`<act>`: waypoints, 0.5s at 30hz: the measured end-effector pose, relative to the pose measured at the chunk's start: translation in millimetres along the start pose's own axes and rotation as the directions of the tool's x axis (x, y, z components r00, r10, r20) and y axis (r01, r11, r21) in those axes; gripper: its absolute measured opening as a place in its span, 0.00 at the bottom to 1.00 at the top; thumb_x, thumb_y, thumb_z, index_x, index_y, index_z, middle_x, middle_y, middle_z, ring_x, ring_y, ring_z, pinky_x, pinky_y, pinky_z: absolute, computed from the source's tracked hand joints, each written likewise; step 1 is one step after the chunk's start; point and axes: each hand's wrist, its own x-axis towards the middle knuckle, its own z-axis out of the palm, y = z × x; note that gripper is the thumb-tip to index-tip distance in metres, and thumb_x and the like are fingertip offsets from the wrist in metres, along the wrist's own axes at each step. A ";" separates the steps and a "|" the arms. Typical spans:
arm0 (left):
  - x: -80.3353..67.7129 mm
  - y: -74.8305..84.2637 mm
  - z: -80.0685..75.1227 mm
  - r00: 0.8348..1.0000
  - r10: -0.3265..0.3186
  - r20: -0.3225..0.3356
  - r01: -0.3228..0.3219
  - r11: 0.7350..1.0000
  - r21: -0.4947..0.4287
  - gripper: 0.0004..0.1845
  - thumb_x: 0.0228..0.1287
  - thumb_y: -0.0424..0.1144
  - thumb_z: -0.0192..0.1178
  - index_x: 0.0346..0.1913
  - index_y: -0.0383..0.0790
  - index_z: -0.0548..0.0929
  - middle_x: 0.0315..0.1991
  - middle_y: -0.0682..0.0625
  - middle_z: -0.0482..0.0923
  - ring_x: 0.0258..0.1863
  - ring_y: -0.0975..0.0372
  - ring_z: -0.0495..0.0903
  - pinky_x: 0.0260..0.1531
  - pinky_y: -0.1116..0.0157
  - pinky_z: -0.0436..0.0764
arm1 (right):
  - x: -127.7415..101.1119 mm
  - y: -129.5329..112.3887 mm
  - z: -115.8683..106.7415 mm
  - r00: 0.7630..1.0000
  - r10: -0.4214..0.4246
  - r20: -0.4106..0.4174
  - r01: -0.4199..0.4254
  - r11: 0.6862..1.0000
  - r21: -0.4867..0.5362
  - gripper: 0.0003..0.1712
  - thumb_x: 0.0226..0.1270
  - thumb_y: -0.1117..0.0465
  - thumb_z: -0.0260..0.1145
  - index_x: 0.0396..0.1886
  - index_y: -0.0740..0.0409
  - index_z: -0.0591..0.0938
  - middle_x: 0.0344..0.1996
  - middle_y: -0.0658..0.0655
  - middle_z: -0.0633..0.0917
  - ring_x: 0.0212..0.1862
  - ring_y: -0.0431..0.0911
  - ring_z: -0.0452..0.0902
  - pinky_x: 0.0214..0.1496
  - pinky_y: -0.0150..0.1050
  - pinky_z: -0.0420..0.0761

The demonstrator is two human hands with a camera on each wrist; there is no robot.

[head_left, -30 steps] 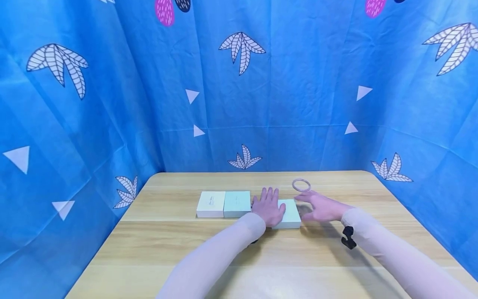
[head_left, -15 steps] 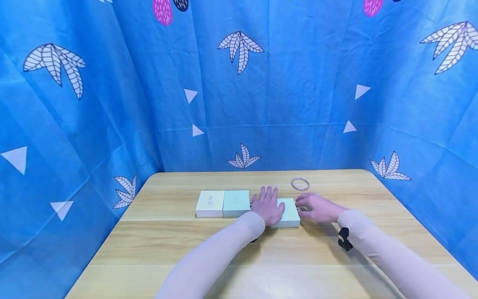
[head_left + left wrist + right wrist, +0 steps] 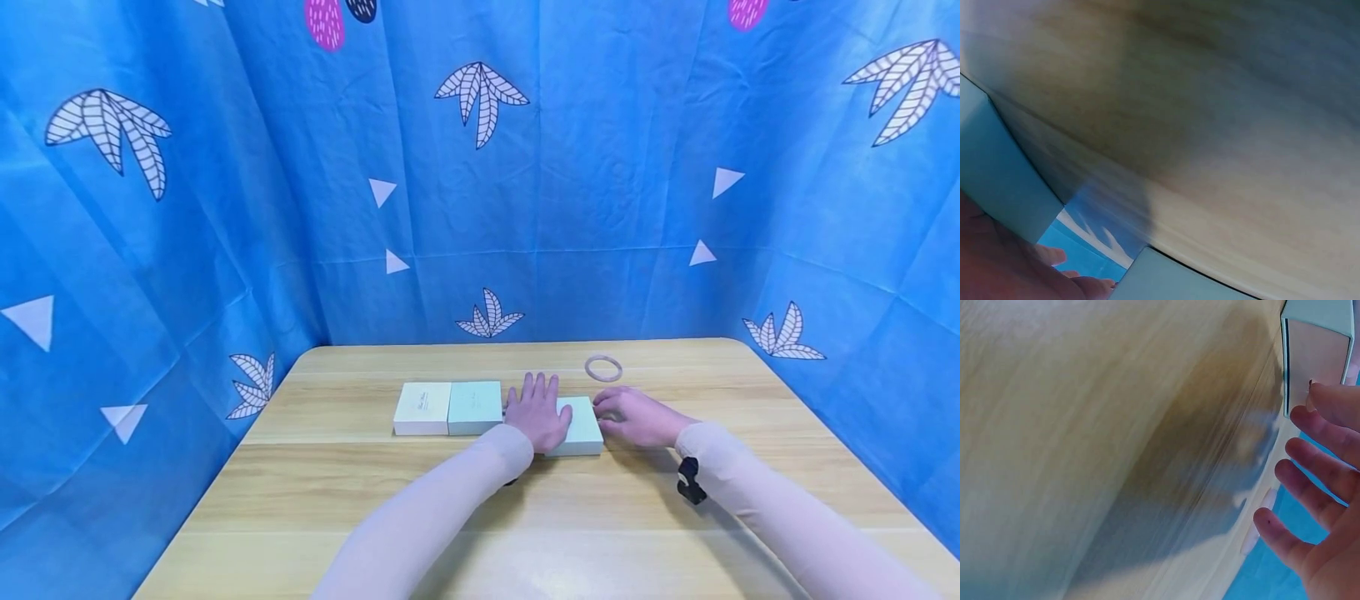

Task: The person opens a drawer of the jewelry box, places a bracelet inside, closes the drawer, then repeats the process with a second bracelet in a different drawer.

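A person in pale pink sleeves works at a light wooden worktop [image 3: 360,500] hemmed on three sides by a blue patterned cloth backdrop [image 3: 615,167]. The left hand [image 3: 538,414] lies flat on the left part of a small pale mint-green rectangular box [image 3: 583,429], its fingers straight and close together, pointing away toward the back edge. The right hand [image 3: 637,417] sits just to the right of that box, its fingers [image 3: 604,405] gently bent and reaching in at the box's right side; in the right wrist view those fingers [image 3: 1316,459] are spread and near the box's side wall [image 3: 1313,362], though whether they touch it I cannot tell. To the left of the left hand, two more flat boxes lie side by side with their edges touching: a cream-white square box [image 3: 423,408] at the far left and a pale teal square box [image 3: 475,407] next to it, with a narrow gap between the teal one and the box under the hand. A thin pale pink ring-shaped bangle [image 3: 603,367] lies flat behind the right hand, apart from it and short of the rear edge. All the things lie in a band across the middle, with broad bare wood toward the near edge and open wood out to the left and right edges.
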 end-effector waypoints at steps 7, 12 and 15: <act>2.3 -0.6 3.5 1.000 -0.003 0.008 0.003 1.000 0.022 0.37 0.77 0.63 0.26 0.83 0.52 0.44 0.83 0.49 0.43 0.82 0.53 0.39 0.78 0.45 0.48 | -0.8 -0.4 2.8 1.000 0.028 0.010 -0.028 1.000 -0.009 0.09 0.68 0.62 0.67 0.45 0.56 0.89 0.53 0.61 0.85 0.57 0.59 0.80 0.63 0.60 0.76; 5.4 -1.6 6.2 1.000 -0.004 0.002 0.004 1.000 0.010 0.37 0.77 0.63 0.28 0.82 0.53 0.46 0.83 0.49 0.44 0.82 0.53 0.39 0.78 0.44 0.47 | -1.5 1.0 3.1 0.998 0.060 0.017 -0.060 0.998 -0.001 0.08 0.67 0.63 0.68 0.42 0.56 0.89 0.54 0.62 0.84 0.58 0.61 0.79 0.64 0.61 0.75; 5.5 -1.8 6.0 1.000 0.000 0.002 0.000 1.000 0.003 0.37 0.77 0.63 0.29 0.82 0.53 0.46 0.83 0.48 0.44 0.82 0.53 0.39 0.78 0.44 0.46 | -0.9 2.2 3.1 0.998 0.061 0.021 -0.061 0.998 -0.007 0.07 0.67 0.63 0.68 0.41 0.56 0.89 0.54 0.62 0.84 0.58 0.60 0.79 0.64 0.60 0.75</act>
